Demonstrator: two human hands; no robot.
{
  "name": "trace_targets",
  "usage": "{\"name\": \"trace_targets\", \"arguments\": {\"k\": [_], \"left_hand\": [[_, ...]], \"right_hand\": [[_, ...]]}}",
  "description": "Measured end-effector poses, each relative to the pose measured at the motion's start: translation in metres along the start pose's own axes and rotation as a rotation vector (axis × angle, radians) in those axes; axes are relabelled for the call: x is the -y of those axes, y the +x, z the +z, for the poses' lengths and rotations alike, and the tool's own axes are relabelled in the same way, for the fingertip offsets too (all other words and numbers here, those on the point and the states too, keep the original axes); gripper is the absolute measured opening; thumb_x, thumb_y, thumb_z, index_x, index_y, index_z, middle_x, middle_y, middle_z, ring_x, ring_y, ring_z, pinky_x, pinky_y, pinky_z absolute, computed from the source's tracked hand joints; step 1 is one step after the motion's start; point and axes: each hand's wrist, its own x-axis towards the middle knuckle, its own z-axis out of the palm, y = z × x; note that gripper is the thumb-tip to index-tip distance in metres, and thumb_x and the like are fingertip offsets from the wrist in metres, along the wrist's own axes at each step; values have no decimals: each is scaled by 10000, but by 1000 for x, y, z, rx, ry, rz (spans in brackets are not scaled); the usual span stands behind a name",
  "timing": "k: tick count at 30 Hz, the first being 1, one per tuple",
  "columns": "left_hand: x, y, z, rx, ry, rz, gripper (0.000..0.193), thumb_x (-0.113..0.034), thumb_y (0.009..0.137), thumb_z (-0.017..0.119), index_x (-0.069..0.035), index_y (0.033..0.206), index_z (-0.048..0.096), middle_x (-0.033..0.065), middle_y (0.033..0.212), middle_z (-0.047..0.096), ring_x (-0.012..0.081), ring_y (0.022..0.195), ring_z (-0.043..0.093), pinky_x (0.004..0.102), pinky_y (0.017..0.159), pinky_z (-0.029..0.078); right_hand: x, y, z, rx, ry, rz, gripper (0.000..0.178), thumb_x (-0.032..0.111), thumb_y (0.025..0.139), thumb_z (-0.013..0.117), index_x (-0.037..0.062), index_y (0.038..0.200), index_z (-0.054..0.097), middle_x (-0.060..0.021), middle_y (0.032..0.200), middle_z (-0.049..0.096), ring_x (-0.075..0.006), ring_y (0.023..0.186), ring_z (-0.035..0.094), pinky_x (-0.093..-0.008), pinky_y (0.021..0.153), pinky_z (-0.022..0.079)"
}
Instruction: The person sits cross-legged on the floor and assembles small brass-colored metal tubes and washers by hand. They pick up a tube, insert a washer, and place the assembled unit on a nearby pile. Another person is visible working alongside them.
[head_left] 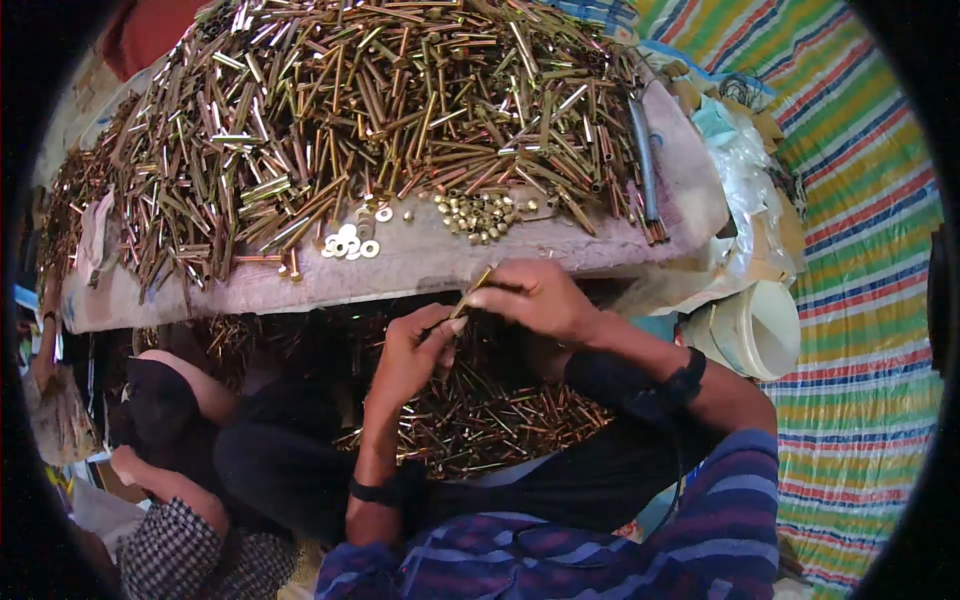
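Before the heaped table (685, 170), a gold rod (484, 277) slants, pinched narrowly by left hand (415, 345) and right hand (540, 297).

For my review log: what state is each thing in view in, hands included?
Slim brass-coloured metal piece: slanted, held in both hands.
Left hand: closed on it.
Right hand: pinching it.
Heap of slender brass-coloured metal pieces: jumbled.
Flat round pale metal washers: loosely clustered, some overlapping.
Small rounded gold-coloured metal pieces: bunched loosely.
White plastic bucket: uncovered.
Striped multicoloured sheet: creased.
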Motion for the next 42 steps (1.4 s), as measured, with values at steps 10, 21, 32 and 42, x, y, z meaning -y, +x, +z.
{"name": "trace_targets", "arguments": {"k": [10,21,32,42], "left_hand": [[2,-2,-5,-77,-5,-51,168,-123,1004,616,11,1050,708,-6,655,571,60,561,521,265,508,425],[15,2,-8,-66,10,-48,174,-114,1001,608,16,1056,709,2,627,573,64,546,524,267,497,419],[21,3,-5,-92,36,25,179,-119,1001,618,23,1064,706,3,643,578,65,546,533,265,473,419],[14,0,-12,-41,71,-58,165,-125,1010,610,21,1020,686,1,629,551,73,540,515,277,490,442]], "right_hand": [[-41,1,-87,-291,-777,-94,201,182,895,658,11,938,561,-230,806,603,-442,781,624,-532,678,477],[-70,6,-108,-259,-896,75,289,231,881,697,6,896,515,-233,776,622,-465,718,608,-532,632,476],[10,22,-35,-74,237,347,158,132,1014,577,-8,1051,640,-83,862,712,-122,647,666,-249,517,513],[9,25,-35,-8,205,342,170,146,995,631,-14,1051,648,-82,862,714,-136,680,685,-251,527,519]]}}
